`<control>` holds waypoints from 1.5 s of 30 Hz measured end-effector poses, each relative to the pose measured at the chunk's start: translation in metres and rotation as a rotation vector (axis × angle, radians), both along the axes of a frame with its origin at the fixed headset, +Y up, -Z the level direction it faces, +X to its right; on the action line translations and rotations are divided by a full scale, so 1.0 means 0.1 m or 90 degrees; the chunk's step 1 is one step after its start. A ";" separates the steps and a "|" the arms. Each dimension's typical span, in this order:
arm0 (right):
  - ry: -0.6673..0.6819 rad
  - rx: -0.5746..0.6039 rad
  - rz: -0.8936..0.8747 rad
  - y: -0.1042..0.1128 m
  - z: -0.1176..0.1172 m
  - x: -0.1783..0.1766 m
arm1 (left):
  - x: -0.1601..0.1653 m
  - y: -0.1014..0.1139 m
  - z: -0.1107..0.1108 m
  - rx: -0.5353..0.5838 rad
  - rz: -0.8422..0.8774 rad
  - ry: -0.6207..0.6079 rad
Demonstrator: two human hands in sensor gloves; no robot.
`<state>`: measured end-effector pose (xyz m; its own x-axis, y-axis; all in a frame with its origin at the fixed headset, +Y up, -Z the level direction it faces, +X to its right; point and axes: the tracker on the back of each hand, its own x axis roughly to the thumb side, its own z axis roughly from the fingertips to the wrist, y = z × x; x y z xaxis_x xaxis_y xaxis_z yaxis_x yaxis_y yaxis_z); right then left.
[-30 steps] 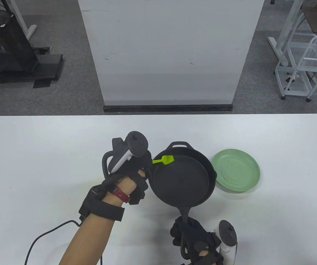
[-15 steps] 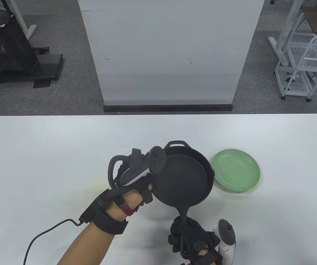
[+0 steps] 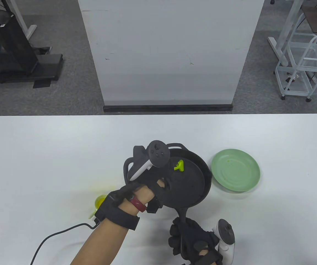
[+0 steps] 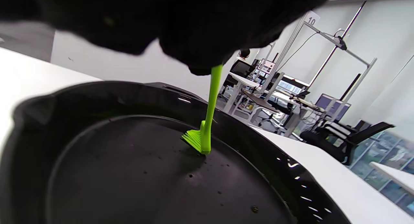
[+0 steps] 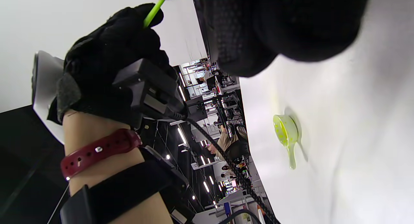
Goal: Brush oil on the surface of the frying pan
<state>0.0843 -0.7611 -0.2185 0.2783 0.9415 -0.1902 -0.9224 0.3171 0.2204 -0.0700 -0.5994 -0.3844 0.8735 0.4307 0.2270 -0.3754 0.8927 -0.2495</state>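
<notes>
A black cast-iron frying pan sits mid-table, its long handle pointing toward me. My right hand grips that handle. My left hand reaches over the pan's left side and pinches the thin handle of a lime-green silicone brush. In the left wrist view the brush hangs from my gloved fingers, its bristles touching the pan's floor near the far wall. Small droplets dot the dark surface. The right wrist view shows the left hand with the brush handle sticking out of it.
A pale green plate lies just right of the pan. A small yellow-green cup with a handle stands on the table left of my left wrist, also seen in the right wrist view as the cup. A white panel stands behind the table.
My left hand has moved right, over the pan, and the brush head now rests on the pan's floor. The small yellow-green cup has come into view at the left. The right hand keeps its grip.
</notes>
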 end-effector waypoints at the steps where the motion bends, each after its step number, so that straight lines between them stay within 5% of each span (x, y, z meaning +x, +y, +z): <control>1: 0.000 0.001 0.000 0.00 0.00 0.00 | 0.00 -0.02 -0.02 -0.009 0.017 -0.007; 11: 0.000 0.006 0.000 0.00 0.00 0.01 | -0.10 -0.10 -0.15 -0.088 0.189 -0.008; 16: -0.005 0.003 -0.003 -0.01 0.00 0.02 | -0.21 -0.15 -0.19 -0.093 0.069 0.020; 26: -0.012 0.005 0.001 -0.01 0.01 0.02 | -0.54 -0.07 -0.20 -0.076 0.005 0.057; 38: -0.027 -0.006 -0.011 -0.03 0.02 0.04 | -0.70 0.14 -0.06 0.015 -0.139 0.083; 45: -0.015 -0.008 -0.007 -0.05 0.01 0.02 | -0.49 0.37 0.20 0.117 -0.233 0.063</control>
<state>0.0859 -0.7657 -0.2177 0.2933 0.9358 -0.1957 -0.9236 0.3303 0.1948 -0.1186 -0.5621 -0.3643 0.9826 0.0480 0.1792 -0.0392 0.9979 -0.0523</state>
